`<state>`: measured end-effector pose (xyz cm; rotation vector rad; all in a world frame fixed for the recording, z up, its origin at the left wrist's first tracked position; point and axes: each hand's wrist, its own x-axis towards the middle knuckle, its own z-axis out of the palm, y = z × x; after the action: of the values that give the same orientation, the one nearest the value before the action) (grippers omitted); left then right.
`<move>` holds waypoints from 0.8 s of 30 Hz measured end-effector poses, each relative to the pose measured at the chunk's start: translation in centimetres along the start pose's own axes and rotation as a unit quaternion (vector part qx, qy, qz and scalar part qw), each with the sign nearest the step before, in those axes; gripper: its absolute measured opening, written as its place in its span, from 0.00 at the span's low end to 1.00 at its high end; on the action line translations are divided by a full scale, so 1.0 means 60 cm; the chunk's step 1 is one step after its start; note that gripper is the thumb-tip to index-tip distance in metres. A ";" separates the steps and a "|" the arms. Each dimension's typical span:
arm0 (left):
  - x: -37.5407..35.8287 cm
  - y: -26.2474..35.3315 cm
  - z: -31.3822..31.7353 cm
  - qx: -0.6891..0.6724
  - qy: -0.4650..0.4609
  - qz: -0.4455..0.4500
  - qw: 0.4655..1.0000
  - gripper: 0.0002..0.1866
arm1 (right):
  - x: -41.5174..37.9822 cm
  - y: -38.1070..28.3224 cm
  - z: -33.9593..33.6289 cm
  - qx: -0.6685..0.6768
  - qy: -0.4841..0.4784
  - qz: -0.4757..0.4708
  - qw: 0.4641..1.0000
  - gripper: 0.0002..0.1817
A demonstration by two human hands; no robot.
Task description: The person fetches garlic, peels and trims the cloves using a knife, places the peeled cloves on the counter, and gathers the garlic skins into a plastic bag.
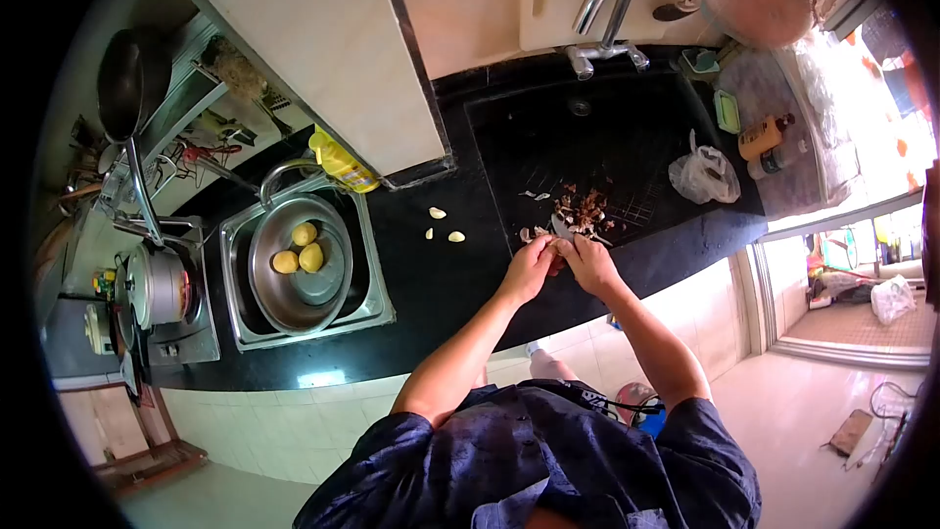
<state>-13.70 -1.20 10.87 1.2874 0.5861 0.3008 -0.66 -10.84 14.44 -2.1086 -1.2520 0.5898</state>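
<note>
My left hand (529, 270) is closed in a pinch at the front edge of the black sink (627, 127). A small pale piece shows only in part at its fingertips and looks like a garlic clove. My right hand (591, 265) grips a small knife (561, 226), its short blade pointing away from me and its handle hidden in the fingers. The two hands touch or nearly touch. Just beyond them, brown and whitish peelings (586, 211) lie scattered in the sink. Peeled garlic cloves (456, 236) rest on the black counter (421, 284) to the left.
Left of the counter, a steel basin (262, 274) with potatoes (310, 257) sits in a metal sink (376, 302). A pot (157, 284) stands on the stove at far left. A tap (609, 15) rises behind the black sink; a plastic bag (705, 174) lies at its right.
</note>
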 end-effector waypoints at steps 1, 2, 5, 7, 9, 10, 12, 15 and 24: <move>0.000 -0.001 0.005 -0.003 0.008 -0.002 1.000 0.13 | 0.004 0.005 -0.006 0.006 -0.003 -0.037 0.999 0.23; 0.000 -0.003 0.011 0.000 0.012 0.007 1.000 0.14 | 0.004 0.012 -0.019 0.026 -0.028 -0.026 0.999 0.22; -0.004 0.010 0.041 0.038 0.053 0.029 0.997 0.13 | 0.014 0.019 -0.054 0.030 -0.080 -0.059 0.995 0.22; 0.000 0.005 0.066 0.071 0.091 0.050 0.992 0.13 | 0.020 0.033 -0.069 0.021 -0.080 -0.100 0.992 0.22; 0.007 0.007 0.089 0.104 0.117 0.063 0.986 0.13 | 0.023 0.050 -0.081 -0.004 -0.069 -0.114 0.991 0.21; 0.012 0.014 0.099 0.122 0.128 0.064 0.982 0.13 | 0.027 0.059 -0.083 -0.022 -0.060 -0.109 0.992 0.21; 0.023 0.018 0.117 0.045 0.141 0.061 0.987 0.13 | 0.035 0.073 -0.083 -0.043 -0.039 -0.122 0.991 0.22; 0.033 0.028 0.105 -0.215 0.069 -0.068 0.972 0.12 | 0.032 0.083 -0.094 -0.060 -0.023 -0.104 0.993 0.22; 0.051 0.009 0.098 -0.193 0.202 0.021 0.960 0.14 | 0.002 0.066 -0.092 -0.014 -0.025 -0.171 0.985 0.18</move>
<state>-7.81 -4.21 11.62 0.8614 0.8004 0.6885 5.38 -13.72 15.65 -1.8493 -1.6140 0.4758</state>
